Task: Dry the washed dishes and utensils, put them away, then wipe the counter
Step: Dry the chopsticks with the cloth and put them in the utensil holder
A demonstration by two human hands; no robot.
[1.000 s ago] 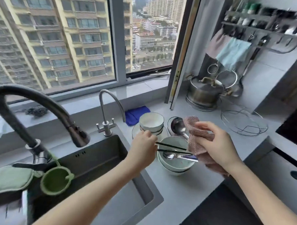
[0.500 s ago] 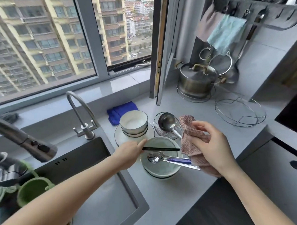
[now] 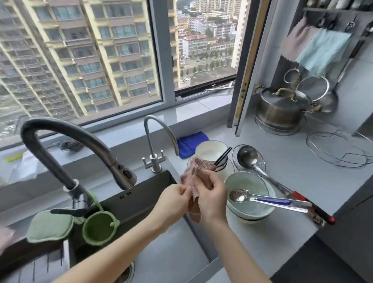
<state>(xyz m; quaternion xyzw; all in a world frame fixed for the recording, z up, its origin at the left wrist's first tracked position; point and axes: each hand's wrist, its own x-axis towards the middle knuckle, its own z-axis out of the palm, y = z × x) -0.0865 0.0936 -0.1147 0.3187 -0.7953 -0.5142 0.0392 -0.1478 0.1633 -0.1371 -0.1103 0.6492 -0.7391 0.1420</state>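
Worktop (image 3: 290,178): bowls and spoons are left right of the sink (image 3: 157,235).
Chopsticks (image 3: 222,157): wrapped in the pink cloth (image 3: 196,177) above the sink's right rim.
Left hand (image 3: 173,201): grip closed on the cloth.
Right hand (image 3: 211,194): grip closed on the cloth.

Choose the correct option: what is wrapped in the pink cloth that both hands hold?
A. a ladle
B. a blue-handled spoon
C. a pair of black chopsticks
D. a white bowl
C: the black chopsticks stick out of the top of the pink cloth, which the left hand and the right hand grip together over the sink's edge.
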